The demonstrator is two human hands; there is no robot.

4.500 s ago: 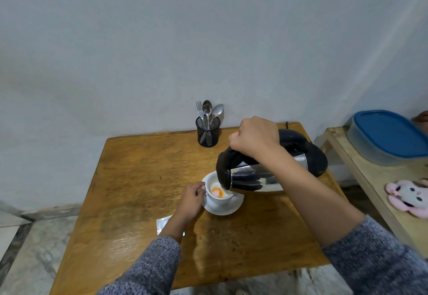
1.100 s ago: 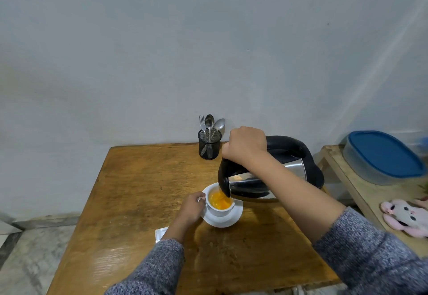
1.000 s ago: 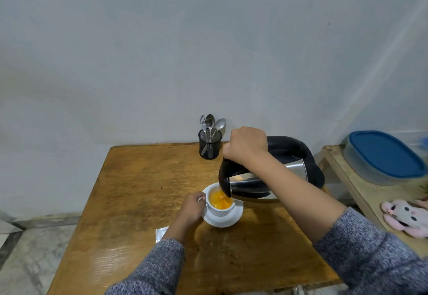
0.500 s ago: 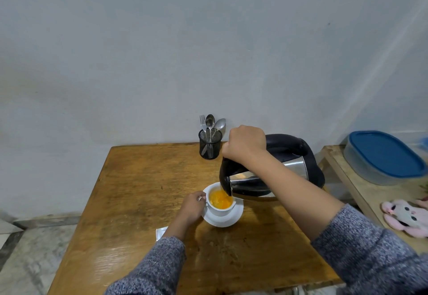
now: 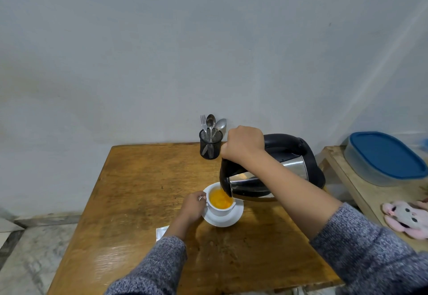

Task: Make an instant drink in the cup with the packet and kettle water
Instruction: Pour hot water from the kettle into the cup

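Steel kettle (image 5: 266, 179) tipped over cup (image 5: 220, 204), orange liquid (image 5: 220, 199)

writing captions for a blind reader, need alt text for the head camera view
A person's right hand tips a black and steel kettle over a white cup of orange liquid on a saucer, while the left hand holds the cup's handle. They are on a wooden table, with a cutlery holder by the wall.

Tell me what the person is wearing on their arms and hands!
Both arms wear a speckled grey knitted sweater. The left sleeve reaches the wrist; the right sleeve is pushed up, forearm bare. The left hand and right hand are bare, no gloves.
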